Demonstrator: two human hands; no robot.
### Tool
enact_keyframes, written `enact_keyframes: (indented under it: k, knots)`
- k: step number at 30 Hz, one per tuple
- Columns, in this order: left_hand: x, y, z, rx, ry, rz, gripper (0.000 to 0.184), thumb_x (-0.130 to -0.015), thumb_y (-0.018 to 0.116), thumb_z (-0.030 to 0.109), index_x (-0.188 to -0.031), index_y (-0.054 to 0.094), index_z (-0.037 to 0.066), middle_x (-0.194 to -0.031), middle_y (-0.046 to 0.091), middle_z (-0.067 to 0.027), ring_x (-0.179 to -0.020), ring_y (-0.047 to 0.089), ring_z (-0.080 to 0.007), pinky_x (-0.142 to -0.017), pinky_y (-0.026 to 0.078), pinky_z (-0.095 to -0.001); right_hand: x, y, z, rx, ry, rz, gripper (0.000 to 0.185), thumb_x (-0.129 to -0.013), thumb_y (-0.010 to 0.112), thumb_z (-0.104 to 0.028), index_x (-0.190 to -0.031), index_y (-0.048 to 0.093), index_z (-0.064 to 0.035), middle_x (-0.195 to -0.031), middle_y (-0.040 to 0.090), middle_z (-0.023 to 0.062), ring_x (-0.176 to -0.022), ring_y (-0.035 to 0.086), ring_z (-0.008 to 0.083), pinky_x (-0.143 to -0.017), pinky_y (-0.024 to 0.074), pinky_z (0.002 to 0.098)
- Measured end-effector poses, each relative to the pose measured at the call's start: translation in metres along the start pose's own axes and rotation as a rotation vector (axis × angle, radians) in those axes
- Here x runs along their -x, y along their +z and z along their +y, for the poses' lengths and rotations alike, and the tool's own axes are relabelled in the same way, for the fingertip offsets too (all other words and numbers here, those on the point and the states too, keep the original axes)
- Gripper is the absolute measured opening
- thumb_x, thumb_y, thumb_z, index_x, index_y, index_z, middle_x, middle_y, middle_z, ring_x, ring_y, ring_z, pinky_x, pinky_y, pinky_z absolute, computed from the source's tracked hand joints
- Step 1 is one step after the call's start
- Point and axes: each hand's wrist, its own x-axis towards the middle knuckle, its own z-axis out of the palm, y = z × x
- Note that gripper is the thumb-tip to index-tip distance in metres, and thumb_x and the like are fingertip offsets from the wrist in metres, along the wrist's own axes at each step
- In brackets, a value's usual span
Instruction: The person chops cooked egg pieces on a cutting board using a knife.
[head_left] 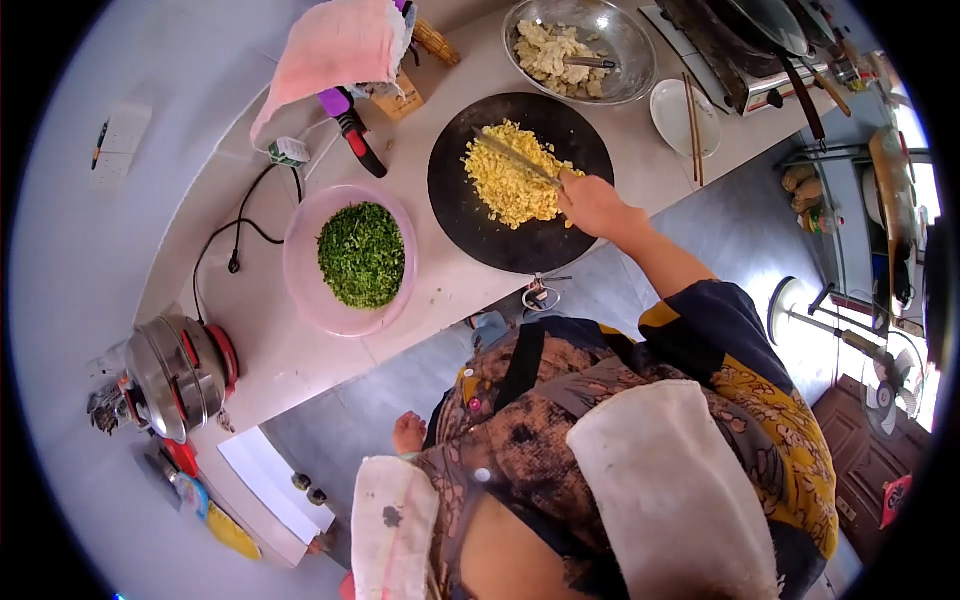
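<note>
Presently, we see the right hand [592, 205] closed around the handle of a knife [518, 158], whose blade lies over the chopped yellow food [520, 200] on the round black board [460, 232]. The left hand [409, 432] hangs low beside the body; we cannot tell if it holds something. As we judge, the board could slide or turn under a strong push, because no hand steadies it and its rim is near the edge of the counter [270, 350]. Some yellow pieces lie close to that rim, so a wide sweep could scatter them.
</note>
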Motion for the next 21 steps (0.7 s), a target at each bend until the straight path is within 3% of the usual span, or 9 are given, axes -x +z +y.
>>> enact_keyframes:
  k: [4,9,15,18,21]
  knots:
    - [0.053,0.031,0.078,-0.081,0.019,0.045,0.020,-0.083,0.062,0.010,-0.101,0.059,0.001,-0.080,0.062,-0.0064,-0.065,0.061,-0.0152,-0.052,0.048,-0.0246,-0.015,0.011,0.022,-0.009,-0.041,0.109,0.026,-0.084,0.047,-0.020,-0.094,0.048,0.0043,-0.079,0.059,0.0275,-0.078,0.059,0.0432,-0.069,0.0457,0.0512]
    - [0.070,0.045,0.097,-0.108,0.059,0.127,0.022,-0.084,0.061,0.011,-0.103,0.059,0.000,-0.082,0.062,-0.0060,-0.066,0.061,-0.0151,-0.054,0.049,-0.0240,-0.024,0.025,0.030,0.018,-0.035,0.058,0.028,-0.085,0.047,-0.020,-0.098,0.047,0.0056,-0.079,0.058,0.0287,-0.078,0.058,0.0443,-0.071,0.0452,0.0511]
    - [0.038,0.024,0.067,0.066,0.042,0.010,0.024,-0.084,0.061,0.012,-0.104,0.058,-0.001,-0.082,0.062,-0.0065,-0.066,0.061,-0.0142,-0.054,0.049,-0.0240,-0.011,0.010,0.011,0.002,-0.047,0.067,0.025,-0.085,0.048,-0.021,-0.092,0.047,0.0031,-0.076,0.058,0.0274,-0.076,0.058,0.0439,-0.069,0.0451,0.0513]
    - [0.048,0.031,0.083,-0.121,0.000,0.014,0.024,-0.084,0.061,0.012,-0.104,0.058,-0.001,-0.082,0.063,-0.0068,-0.065,0.061,-0.0143,-0.053,0.049,-0.0243,-0.010,0.025,0.016,-0.010,-0.049,0.056,0.024,-0.085,0.048,-0.021,-0.090,0.047,0.0029,-0.075,0.058,0.0273,-0.075,0.058,0.0437,-0.068,0.0448,0.0516]
    - [0.031,0.017,0.062,-0.088,-0.011,-0.040,0.024,-0.085,0.061,0.012,-0.105,0.057,-0.001,-0.083,0.063,-0.0069,-0.065,0.061,-0.0149,-0.053,0.049,-0.0249,-0.019,0.038,0.028,-0.014,-0.087,0.087,0.023,-0.085,0.048,-0.020,-0.087,0.047,0.0030,-0.075,0.057,0.0274,-0.073,0.057,0.0437,-0.067,0.0445,0.0520]
